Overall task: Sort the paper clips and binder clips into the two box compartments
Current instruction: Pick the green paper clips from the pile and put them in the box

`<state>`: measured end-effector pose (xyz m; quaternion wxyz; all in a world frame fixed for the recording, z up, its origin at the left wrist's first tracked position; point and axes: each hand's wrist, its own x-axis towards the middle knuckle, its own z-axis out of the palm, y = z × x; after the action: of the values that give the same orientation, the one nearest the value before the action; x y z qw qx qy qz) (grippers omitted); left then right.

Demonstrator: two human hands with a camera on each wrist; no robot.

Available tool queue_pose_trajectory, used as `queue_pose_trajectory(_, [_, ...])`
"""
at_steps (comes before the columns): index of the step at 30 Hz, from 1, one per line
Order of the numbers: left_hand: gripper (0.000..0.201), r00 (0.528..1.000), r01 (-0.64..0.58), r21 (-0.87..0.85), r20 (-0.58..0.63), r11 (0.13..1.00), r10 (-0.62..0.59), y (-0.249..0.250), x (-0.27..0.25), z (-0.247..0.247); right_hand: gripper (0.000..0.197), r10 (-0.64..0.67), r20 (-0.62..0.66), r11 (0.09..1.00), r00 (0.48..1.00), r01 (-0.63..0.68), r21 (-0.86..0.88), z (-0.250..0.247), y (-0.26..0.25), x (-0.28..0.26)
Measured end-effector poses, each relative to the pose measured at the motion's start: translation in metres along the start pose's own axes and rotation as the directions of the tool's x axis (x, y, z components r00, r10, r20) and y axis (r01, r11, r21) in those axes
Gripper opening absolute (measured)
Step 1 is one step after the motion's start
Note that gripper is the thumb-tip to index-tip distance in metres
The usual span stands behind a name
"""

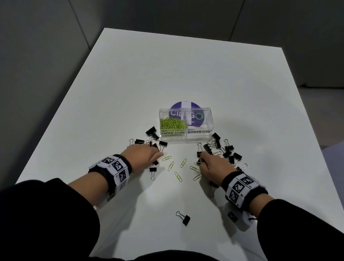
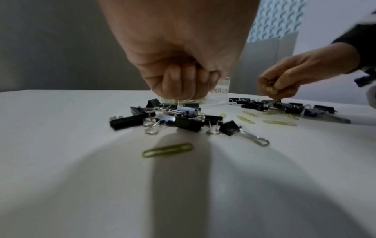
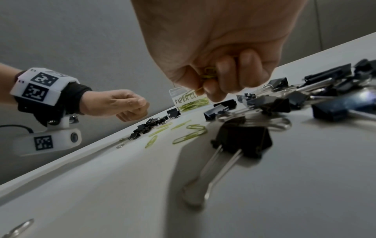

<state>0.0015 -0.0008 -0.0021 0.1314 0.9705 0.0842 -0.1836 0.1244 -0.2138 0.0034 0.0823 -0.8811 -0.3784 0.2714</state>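
Your right hand (image 3: 219, 67) is hovering just right of and nearer you than the clear box (image 1: 186, 124), fingers curled and pinching a few green paper clips (image 3: 208, 74). Your left hand (image 2: 183, 72) is hanging low on the box's near-left side, fingers bunched together over a heap of black binder clips (image 2: 168, 117) — whether it is gripping anything you cannot tell. In the box, the left compartment marked PAPER CLIPS is holding a green pile (image 1: 171, 123). Loose paper clips (image 1: 177, 167) are lying on the white table (image 1: 193, 73) in front of the box, between your hands; a second heap of binder clips (image 1: 222, 148) is sitting at the box's near-right corner.
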Motion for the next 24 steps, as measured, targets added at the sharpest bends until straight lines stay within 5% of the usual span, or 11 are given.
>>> queue_pose_trajectory(8, [0.015,0.989,0.144,-0.129,0.064,0.981,-0.137,-0.036,-0.028,0.003,0.012,-0.046,0.038,0.995,0.998,0.049,-0.084,0.006,0.002,-0.004])
queue_pose_trajectory(18, [0.014,0.969,0.159,-0.081,0.204,0.984,-0.140,-0.035,-0.026,0.004,0.033,-0.131,0.045,0.983,0.990,0.136,-0.126,0.014,0.009,-0.004])
queue_pose_trajectory(24, [0.022,0.997,0.071,-0.295,0.051,0.953,-0.058,-0.013,-0.023,-0.004,0.040,-0.146,0.089,0.975,0.985,0.159,-0.158,0.012,0.006,0.001])
